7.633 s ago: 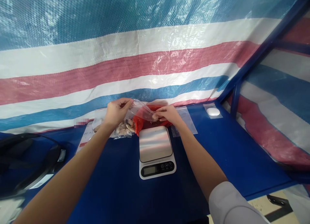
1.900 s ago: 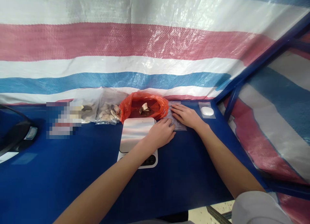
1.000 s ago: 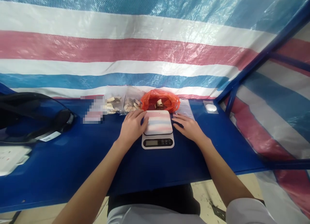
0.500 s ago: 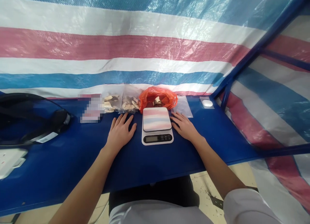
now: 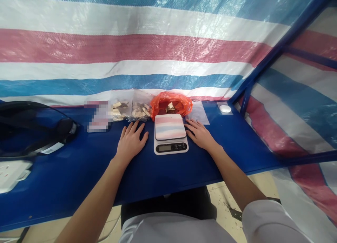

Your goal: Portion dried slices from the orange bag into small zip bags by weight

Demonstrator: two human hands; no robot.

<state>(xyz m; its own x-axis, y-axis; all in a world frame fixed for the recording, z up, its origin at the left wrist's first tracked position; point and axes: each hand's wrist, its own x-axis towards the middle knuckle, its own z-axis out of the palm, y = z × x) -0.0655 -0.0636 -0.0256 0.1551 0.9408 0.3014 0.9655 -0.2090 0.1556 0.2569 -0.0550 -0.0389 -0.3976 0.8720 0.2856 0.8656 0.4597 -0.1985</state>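
Between my hands stands a white kitchen scale (image 5: 170,133) with a shiny top plate and a blank-looking display. My left hand (image 5: 131,139) lies flat on the blue table, fingers spread, just in front of two clear bags. My right hand (image 5: 200,134) rests open at the scale's right side, fingertips close to its edge. The clear bag (image 5: 119,110) at left and the clear bag (image 5: 141,110) beside it hold pale dried slices. Behind the scale, an open red plastic bag (image 5: 158,102) contains more pale pieces. An empty-looking clear bag (image 5: 198,113) lies beyond my right fingers.
At the far right is a small white rounded object (image 5: 225,109) on clear plastic. A black headset-like item (image 5: 65,127) and a white power strip (image 5: 13,174) occupy the left. A striped tarp (image 5: 126,48) hangs behind, with a blue frame bar (image 5: 273,57) at right.
The view has shifted very slightly, so things sit a little higher. Both hands stay in place on the table, and nothing has been picked up.
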